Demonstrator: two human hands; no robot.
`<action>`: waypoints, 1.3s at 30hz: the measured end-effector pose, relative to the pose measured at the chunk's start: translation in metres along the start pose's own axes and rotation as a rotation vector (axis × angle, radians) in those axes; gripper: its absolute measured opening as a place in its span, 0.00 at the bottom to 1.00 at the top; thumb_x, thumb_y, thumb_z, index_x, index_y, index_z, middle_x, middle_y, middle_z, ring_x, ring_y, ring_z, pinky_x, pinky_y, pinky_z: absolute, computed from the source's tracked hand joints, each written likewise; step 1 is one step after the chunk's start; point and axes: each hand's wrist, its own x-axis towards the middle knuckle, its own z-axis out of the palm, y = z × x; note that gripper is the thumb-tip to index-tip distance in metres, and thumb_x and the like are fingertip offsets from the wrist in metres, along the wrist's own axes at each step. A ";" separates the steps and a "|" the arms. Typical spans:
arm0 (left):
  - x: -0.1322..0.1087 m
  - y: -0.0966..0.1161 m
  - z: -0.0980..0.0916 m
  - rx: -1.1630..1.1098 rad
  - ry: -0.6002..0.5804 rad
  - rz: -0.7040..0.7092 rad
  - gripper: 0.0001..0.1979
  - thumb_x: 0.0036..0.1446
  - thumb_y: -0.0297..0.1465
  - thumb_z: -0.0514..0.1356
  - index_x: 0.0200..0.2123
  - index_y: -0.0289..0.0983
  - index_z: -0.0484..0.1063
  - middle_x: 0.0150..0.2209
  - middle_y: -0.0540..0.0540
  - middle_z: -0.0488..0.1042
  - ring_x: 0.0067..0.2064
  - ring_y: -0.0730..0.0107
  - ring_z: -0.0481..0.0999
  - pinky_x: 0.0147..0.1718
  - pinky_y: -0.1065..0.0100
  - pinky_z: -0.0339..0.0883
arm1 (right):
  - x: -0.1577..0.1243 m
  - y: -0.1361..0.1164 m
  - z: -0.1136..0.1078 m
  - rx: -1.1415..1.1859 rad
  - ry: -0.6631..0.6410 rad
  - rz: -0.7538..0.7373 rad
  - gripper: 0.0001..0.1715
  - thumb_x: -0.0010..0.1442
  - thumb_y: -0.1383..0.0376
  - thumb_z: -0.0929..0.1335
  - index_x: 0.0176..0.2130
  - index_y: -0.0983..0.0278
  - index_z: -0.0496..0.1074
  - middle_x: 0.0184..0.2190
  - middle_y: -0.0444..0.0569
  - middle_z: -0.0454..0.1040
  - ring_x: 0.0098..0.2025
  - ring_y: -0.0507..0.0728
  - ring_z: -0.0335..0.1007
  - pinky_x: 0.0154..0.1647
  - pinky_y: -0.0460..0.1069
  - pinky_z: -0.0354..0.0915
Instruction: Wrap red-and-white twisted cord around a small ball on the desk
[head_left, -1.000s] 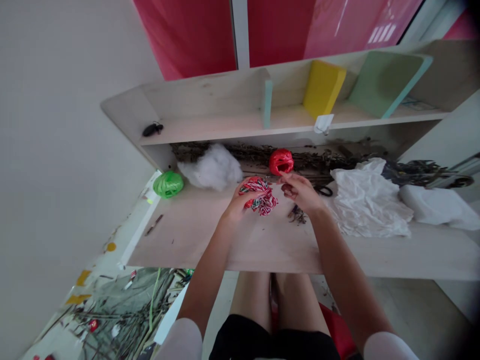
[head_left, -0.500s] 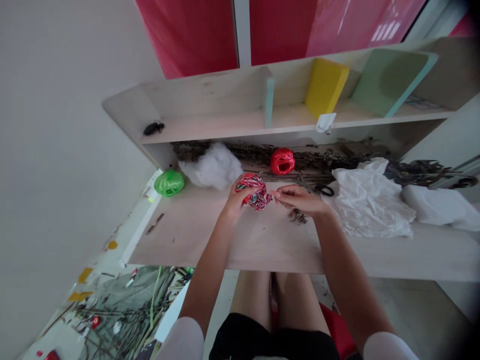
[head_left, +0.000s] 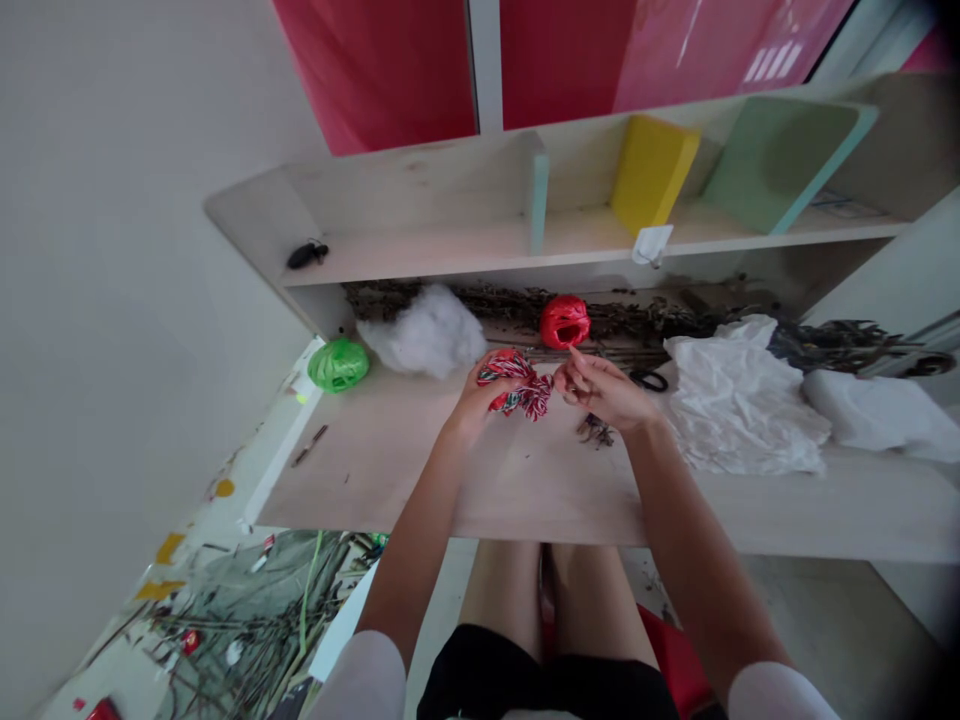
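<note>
A bundle of red, white and dark green yarn [head_left: 511,382] is held above the desk, its ruffled end pointing right. My left hand [head_left: 478,396] is wrapped round its left side, thumb along the front. Close to the ruffled end is my right hand [head_left: 592,388], its fingers curled together in a pinch with the index finger raised. What those fingers pinch, perhaps a strand, is too small to make out. Just behind the hands lies a red ball of plastic twine [head_left: 564,322]. White stuffing [head_left: 427,335] is heaped behind the left hand.
Green twine [head_left: 338,365] and a slim pen-like item [head_left: 310,445] lie on the left of the desk [head_left: 540,500]. Dry stalks run along the back. At right are black-handled scissors [head_left: 649,380], crumpled white cloth [head_left: 742,400] and a white block [head_left: 870,412]. A shelf [head_left: 420,255] overhangs the back.
My right hand has turned, its index finger lifting upward and its other fingers curling. The yarn bundle has tilted slightly, its ruffled end now further right. My left hand keeps its grip.
</note>
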 end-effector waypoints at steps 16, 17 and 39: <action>-0.017 0.009 0.017 0.026 -0.097 -0.112 0.24 0.34 0.28 0.73 0.39 0.39 0.75 0.33 0.50 0.78 0.33 0.69 0.76 0.38 0.66 0.70 | 0.006 0.000 -0.003 0.157 0.153 0.025 0.26 0.54 0.56 0.70 0.18 0.59 0.53 0.15 0.38 0.43 0.18 0.50 0.41 0.22 0.46 0.62; -0.017 0.008 0.017 0.032 -0.098 -0.106 0.24 0.34 0.28 0.73 0.39 0.39 0.75 0.33 0.50 0.78 0.34 0.69 0.76 0.38 0.66 0.70 | 0.007 0.002 -0.003 0.154 0.154 0.026 0.26 0.53 0.56 0.70 0.18 0.59 0.52 0.15 0.38 0.43 0.18 0.49 0.41 0.22 0.46 0.62; 0.005 -0.002 0.003 0.078 0.227 0.094 0.21 0.36 0.28 0.69 0.38 0.38 0.72 0.31 0.52 0.77 0.31 0.71 0.75 0.35 0.68 0.69 | 0.014 0.021 -0.002 -0.429 0.245 -0.012 0.15 0.47 0.55 0.75 0.25 0.64 0.73 0.22 0.44 0.71 0.24 0.49 0.62 0.21 0.44 0.64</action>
